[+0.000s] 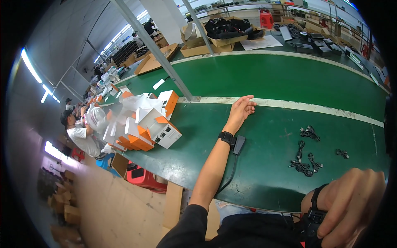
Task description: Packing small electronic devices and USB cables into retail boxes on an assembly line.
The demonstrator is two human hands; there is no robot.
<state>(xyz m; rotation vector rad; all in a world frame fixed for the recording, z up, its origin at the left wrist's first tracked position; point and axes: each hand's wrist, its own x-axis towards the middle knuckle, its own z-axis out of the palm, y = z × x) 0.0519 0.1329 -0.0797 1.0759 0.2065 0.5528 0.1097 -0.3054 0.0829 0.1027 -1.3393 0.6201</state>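
Green belt table [264, 78] runs left to right across a factory floor, white stripe down its middle, steel post planted on the stripe.

My left hand [241, 109] lies flat on the belt at the stripe, fingers loosely out, nothing in it. Black wrist unit [226, 137] strapped on, its cable trailing back toward me over the near edge.

My right hand [351, 198] is low at the near right, fingers curled around the black strap on my other wrist unit [315, 215]. Can't tell how firm that pinch is; it holds nothing off the belt.

Nearest loose parts: small black cable bundles [305, 163], a few of them scattered on the belt right of my left forearm, between the two hands, apart from each other. One more sits farther right, one a bit farther off.

Handling guess: light, limp, tied into coils, so they won't roll or break. Loose ends may snag a neighbouring bundle. Best pinch is across the tied middle of a coil, not a free end. Belt looks smooth, so a bundle should slide rather than catch.

Left of my arm: heap of white-and-orange boxes [144, 124], some open. Another person [80, 132] sits beyond it at the far left.
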